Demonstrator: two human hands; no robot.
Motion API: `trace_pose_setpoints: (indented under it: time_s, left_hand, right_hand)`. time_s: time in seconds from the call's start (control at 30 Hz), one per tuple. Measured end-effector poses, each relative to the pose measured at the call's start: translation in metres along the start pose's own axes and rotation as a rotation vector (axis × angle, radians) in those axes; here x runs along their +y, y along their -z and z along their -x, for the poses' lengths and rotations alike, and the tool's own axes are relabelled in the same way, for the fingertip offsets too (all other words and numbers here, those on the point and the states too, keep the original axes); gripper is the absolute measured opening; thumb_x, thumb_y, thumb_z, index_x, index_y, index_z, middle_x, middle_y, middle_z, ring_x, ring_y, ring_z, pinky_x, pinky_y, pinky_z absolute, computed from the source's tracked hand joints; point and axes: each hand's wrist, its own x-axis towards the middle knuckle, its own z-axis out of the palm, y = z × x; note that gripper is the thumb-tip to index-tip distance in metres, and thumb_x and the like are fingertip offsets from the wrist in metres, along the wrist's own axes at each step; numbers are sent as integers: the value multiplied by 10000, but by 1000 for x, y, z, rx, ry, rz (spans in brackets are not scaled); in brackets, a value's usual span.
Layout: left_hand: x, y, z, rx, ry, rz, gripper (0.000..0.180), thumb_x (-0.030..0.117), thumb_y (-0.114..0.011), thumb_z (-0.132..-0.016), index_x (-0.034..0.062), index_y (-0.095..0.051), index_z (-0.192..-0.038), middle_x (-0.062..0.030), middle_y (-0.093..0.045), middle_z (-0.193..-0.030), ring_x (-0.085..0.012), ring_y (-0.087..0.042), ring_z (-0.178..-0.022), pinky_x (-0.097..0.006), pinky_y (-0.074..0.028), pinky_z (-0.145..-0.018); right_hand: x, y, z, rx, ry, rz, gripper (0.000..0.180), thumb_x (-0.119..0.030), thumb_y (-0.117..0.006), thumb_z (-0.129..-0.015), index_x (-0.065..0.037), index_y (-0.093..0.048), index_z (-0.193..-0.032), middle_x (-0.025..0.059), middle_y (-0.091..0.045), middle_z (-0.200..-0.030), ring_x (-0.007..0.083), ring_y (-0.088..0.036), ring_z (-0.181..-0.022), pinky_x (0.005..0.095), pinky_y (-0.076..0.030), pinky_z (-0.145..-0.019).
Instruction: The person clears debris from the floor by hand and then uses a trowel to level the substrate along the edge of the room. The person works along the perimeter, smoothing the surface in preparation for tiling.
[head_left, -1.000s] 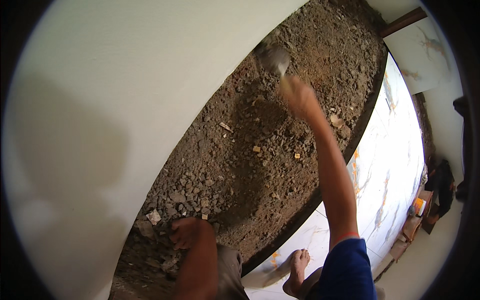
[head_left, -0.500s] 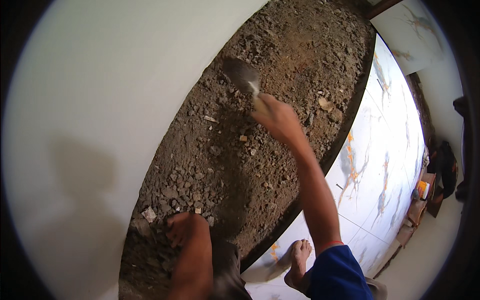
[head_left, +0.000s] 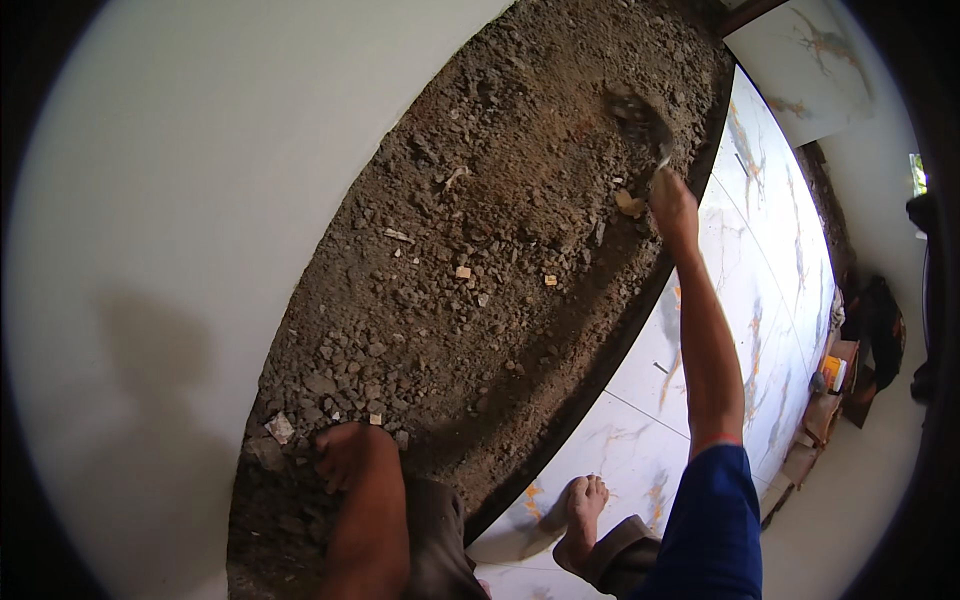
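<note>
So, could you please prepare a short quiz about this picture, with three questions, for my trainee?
1. Which hand of the person holds the trowel?
2. True or false: the trowel is above the patterned white tiles.
3. Fill in the missing word: to the left of the rough soil stands a pale, plain ____.

Key:
1. The right hand.
2. False; the trowel, blurred by motion, is over the soil.
3. Wall.

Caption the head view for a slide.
Right hand grips a blurred trowel at rough soil; left hand low near stones, marbled tiles alongside.
</note>
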Motion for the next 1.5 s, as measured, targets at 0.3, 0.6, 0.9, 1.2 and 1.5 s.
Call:
trace_pose_setpoints:
  time_s: [0.3,0.6,0.9,1.2,1.5]
  left_hand:
    - [-17,-6,-18,-39,147,-36,454,363,-462,-1096,82,-463,-1452,-217,-388,-1561,-464,-382,-1447,-569,-452,-1096]
    - [-7,-15,-11,86,282,160,476,375,-443,-1100,78,-445,-1472,-224,-363,-1581,-466,-365,-1461,-576,-433,-1112]
    - [-6,-67,-37,14,225,182,498,387,-424,-1104,75,-428,-1492,-231,-338,-1601,-467,-349,-1475,-582,-414,-1128]
    - [-3,-50,-23,38,301,300,520,398,-405,-1108,72,-410,-1512,-238,-313,-1620,-468,-332,-1488,-589,-396,-1144]
    - [-5,-47,-20,13,264,306,541,410,-386,-1112,68,-393,-1532,-245,-288,-1640,-469,-316,-1502,-596,-377,-1160]
  right_hand:
    - [-113,62,111,-273,352,26,496,-168,-763,-941,-148,-585,-1403,133,-707,-1066,343,-739,-825,443,-598,-626]
    - [-177,14,157,-443,198,-77,487,-166,-730,-940,-124,-589,-1405,165,-679,-1118,383,-714,-951,481,-599,-727]
    - [-151,24,192,-169,253,-82,403,-193,-670,-979,-119,-569,-1363,151,-703,-1116,406,-721,-907,495,-577,-673]
    - [-91,23,172,-403,520,-273,456,-154,-723,-925,-75,-596,-1355,261,-727,-1082,425,-730,-1000,491,-591,-836]
    - [-110,104,206,-643,293,48,429,-199,-686,-930,-181,-597,-1349,131,-728,-1221,380,-743,-969,474,-597,-789]
